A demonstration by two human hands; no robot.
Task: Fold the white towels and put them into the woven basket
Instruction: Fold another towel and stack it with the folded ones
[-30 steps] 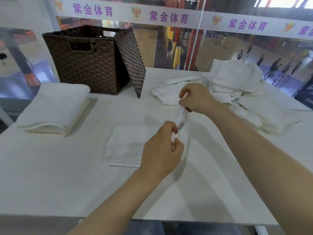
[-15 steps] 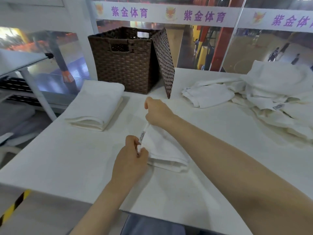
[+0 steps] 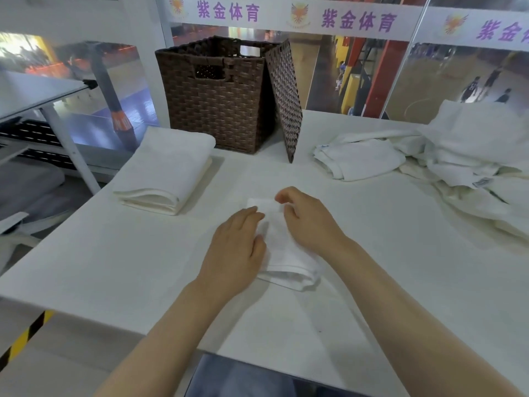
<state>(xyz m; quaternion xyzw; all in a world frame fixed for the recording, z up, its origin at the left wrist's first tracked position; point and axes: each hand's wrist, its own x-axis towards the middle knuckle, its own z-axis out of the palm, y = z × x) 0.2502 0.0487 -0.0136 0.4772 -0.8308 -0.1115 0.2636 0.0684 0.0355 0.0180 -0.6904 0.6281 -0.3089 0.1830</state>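
A small folded white towel point(image 3: 282, 253) lies flat on the white table point(image 3: 114, 262) in front of me. My left hand point(image 3: 236, 247) rests palm down on its left edge, fingers loosely apart. My right hand point(image 3: 307, 222) hovers over its far right part with fingers curled and open, gripping nothing. The brown woven basket point(image 3: 217, 96) stands open at the back of the table. A larger folded white towel point(image 3: 169, 170) lies to the left of the basket. A heap of unfolded white towels point(image 3: 446, 161) covers the right side.
The basket's woven lid point(image 3: 286, 101) leans upright against the basket's right side. A glass partition point(image 3: 357, 75) runs behind the table. A second white table point(image 3: 34, 93) stands off to the left, beyond a gap. The near table edge is close to my body.
Both hands pinched the small towel's edge and held it up; now the towel lies folded flat, my left hand is pressed on it and my right hand has let go.
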